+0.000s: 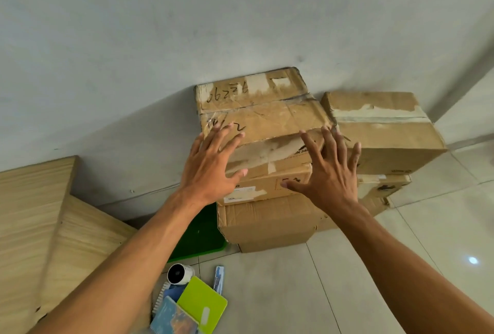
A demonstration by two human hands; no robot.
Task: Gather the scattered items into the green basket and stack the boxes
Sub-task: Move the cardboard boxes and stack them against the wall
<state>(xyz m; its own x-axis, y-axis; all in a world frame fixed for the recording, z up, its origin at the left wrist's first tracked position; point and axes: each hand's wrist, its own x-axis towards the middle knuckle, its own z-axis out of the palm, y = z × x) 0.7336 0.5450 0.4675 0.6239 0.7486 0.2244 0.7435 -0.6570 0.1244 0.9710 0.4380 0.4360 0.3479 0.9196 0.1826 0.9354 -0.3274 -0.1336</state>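
- The top box [256, 109], worn brown cardboard with black handwriting and torn tape, sits on a stack against the grey wall [240, 12]; its long axis runs from the person toward the wall, slightly skewed so that its far end leans to the right.
- Under it lies a flatter box [267, 185] bearing a white label, and below that a larger bottom box [267, 224] resting on the floor [347, 280].
- The left hand [211, 165] is spread with straight fingers over the near left corner of the top box, holding nothing; whether the palm touches the cardboard cannot be told.
- The right hand [328, 173] is likewise splayed wide in front of the near right side of the stack, gripping nothing.
- Just right of the stack stands a second stack, whose upper box [382, 130] has its long axis running left to right along the wall.
- The green basket [203, 237] stands on the floor just left of the bottom box, partly hidden by the left forearm.
- Nearer the person, scattered items lie together on the floor: a white cylindrical device [180, 274], a lime-green notebook [201, 304], a blue spiral notebook [173, 319] and a small blue-and-white packet [218, 279].
- Light wooden boards [40, 226] lean at the far left.
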